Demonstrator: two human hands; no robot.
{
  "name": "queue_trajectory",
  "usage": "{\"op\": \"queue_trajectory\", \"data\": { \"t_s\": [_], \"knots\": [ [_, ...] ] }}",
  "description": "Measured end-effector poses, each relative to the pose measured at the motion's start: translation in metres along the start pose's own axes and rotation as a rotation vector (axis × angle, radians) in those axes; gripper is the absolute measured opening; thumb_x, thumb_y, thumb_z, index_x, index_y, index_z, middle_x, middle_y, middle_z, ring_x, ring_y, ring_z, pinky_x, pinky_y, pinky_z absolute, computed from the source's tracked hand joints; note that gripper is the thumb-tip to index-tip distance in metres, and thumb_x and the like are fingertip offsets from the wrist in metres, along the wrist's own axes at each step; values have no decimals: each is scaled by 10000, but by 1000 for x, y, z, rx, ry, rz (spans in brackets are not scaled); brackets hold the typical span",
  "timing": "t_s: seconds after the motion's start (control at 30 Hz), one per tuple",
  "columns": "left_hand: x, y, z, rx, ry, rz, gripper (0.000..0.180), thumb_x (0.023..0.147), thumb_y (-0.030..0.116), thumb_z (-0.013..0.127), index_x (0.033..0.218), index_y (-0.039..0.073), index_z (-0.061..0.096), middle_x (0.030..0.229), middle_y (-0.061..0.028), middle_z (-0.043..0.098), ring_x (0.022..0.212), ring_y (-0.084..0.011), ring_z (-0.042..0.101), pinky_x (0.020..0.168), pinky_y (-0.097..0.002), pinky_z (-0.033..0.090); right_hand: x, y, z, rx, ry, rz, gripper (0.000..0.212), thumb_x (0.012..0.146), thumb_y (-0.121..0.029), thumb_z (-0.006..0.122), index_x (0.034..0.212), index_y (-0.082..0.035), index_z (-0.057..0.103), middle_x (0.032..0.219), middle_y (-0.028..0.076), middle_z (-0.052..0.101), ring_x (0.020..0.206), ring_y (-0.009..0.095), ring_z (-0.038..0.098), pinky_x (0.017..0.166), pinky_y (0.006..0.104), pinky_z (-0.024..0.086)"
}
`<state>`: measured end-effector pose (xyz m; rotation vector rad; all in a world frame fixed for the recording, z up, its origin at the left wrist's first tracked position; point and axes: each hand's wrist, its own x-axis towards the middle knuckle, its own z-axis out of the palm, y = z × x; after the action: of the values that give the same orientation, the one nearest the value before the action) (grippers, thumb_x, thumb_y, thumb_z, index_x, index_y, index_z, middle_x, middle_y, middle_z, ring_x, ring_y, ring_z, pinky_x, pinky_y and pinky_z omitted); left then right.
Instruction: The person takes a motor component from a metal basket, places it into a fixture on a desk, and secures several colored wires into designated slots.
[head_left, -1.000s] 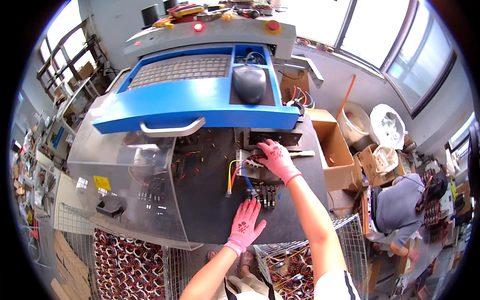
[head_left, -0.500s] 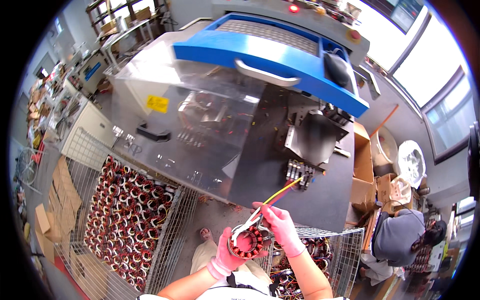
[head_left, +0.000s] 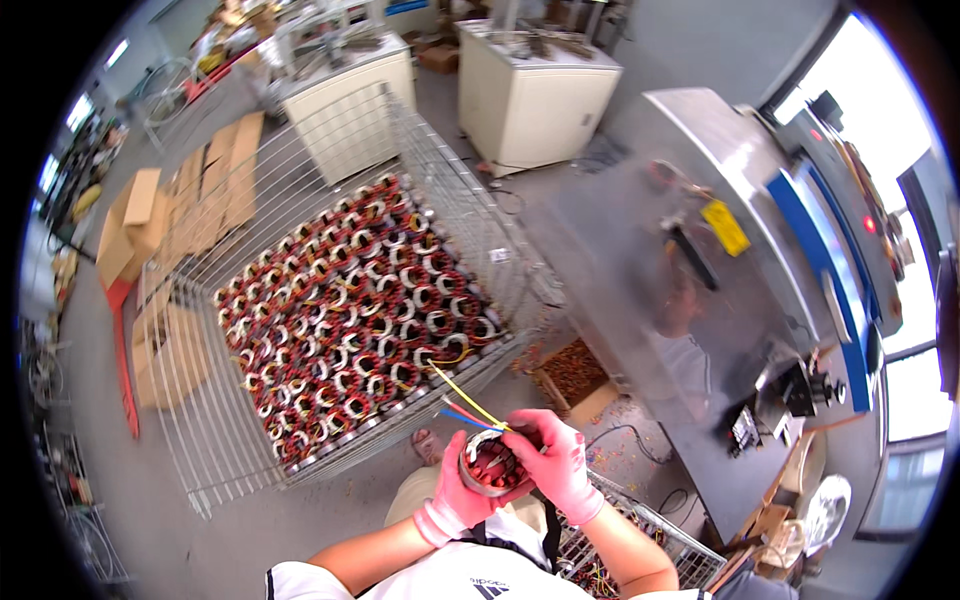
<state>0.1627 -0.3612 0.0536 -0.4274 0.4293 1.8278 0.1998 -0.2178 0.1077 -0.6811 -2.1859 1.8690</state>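
A ring-shaped motor stator point(head_left: 487, 484) with copper-red windings and white sleeving sits between my pink-gloved hands, its open bore facing up. My left hand point(head_left: 456, 502) is closed around its left side. The fingers of my right hand point(head_left: 556, 468) are closed on the lead wires where they leave the stator, against its right rim. Yellow, red and blue lead wires point(head_left: 470, 396) stick out to the upper left, the yellow one longest. Part of the stator's right side is hidden behind my right hand.
A wire-mesh cage point(head_left: 400, 130) at the left holds many similar stators in rows. To the right stands a machine with a clear cover point(head_left: 640, 250) and a dark worktop point(head_left: 715, 480). A cardboard box point(head_left: 590, 400) sits on the floor; a second wire basket point(head_left: 690, 560) is at lower right.
My view has swung left, from the machine toward the cage of stators. The stator stays in my hands, and its wires now point up and left instead of up and right.
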Motion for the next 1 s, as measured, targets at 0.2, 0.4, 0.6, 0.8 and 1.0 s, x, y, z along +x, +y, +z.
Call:
{"op": "queue_trajectory", "data": {
  "t_s": [0.2,0.4,0.6,0.8,1.0],
  "knots": [
    [-19,71,-47,-185,129,146,681,847,739,349,1188,202,593,1105,-39,642,1058,-248,579,827,-400,441,56,-15,87,-501,-501,-166,132,830,-191,660,891,-82,701,807,98,635,755,292,641,645,362,504],
    [-17,117,-62,-224,114,205,681,907,670,322,1170,101,588,1094,-75,643,1022,-261,601,877,-417,461,125,-11,117,-602,-1122,-186,422,787,-444,678,833,-24,669,841,115,623,779,294,635,678,384,494],
    [20,171,-113,-262,-26,331,640,967,579,273,1326,88,472,1217,-79,597,1132,-277,544,1091,-480,313,201,80,167,-475,-1272,-125,347,792,-316,699,945,-9,642,878,86,623,716,206,638,638,343,504],
    [27,161,-202,-274,518,561,560,994,538,305,1370,148,446,1267,-82,572,1247,-288,488,1098,-580,302,379,183,235,-801,-768,-377,177,832,-272,641,859,-98,637,881,104,646,867,291,634,728,417,518],
    [61,108,-245,-322,664,551,429,988,413,433,1278,110,529,1204,-99,614,1149,-274,543,1066,-457,376,560,305,308,-924,-316,-318,231,820,-241,659,996,-96,622,1069,74,598,990,301,593,829,416,487]
  ]
}}
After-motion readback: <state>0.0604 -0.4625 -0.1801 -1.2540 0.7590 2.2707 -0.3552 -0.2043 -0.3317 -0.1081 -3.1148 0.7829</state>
